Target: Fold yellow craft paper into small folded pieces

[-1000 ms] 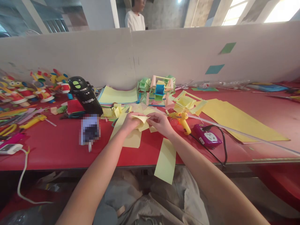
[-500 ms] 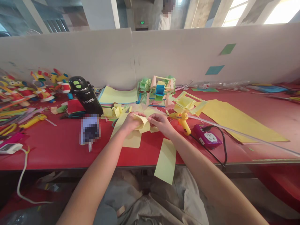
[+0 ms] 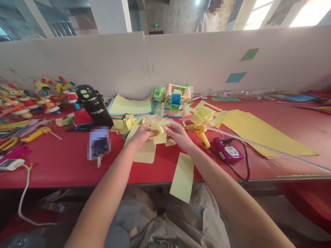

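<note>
Between my hands is a folded piece of yellow paper [image 3: 157, 130], bent into a curve. My left hand [image 3: 141, 135] is closed on its left side, fingers partly behind it. At its right edge my right hand [image 3: 177, 133] pinches the paper between thumb and fingers. Pale yellow sheets [image 3: 145, 154] lie on the red table beneath my hands. Nearer to me, another yellow sheet [image 3: 182, 175] hangs over the table's front edge. A yellow glue gun [image 3: 201, 132] rests just right of my right hand.
A purple power socket [image 3: 229, 150] with a black cable stands at the right, near large yellow sheets [image 3: 261, 134]. Behind my hands is a paper wheel model [image 3: 176, 100]. A black bottle [image 3: 93, 106] and a blurred-out device [image 3: 99, 143] are at the left. A person [image 3: 208, 19] is beyond the partition.
The paper in my hands has turned slightly and its curved fold now lies flatter. My left hand has shifted a little. The person beyond the partition has moved right.
</note>
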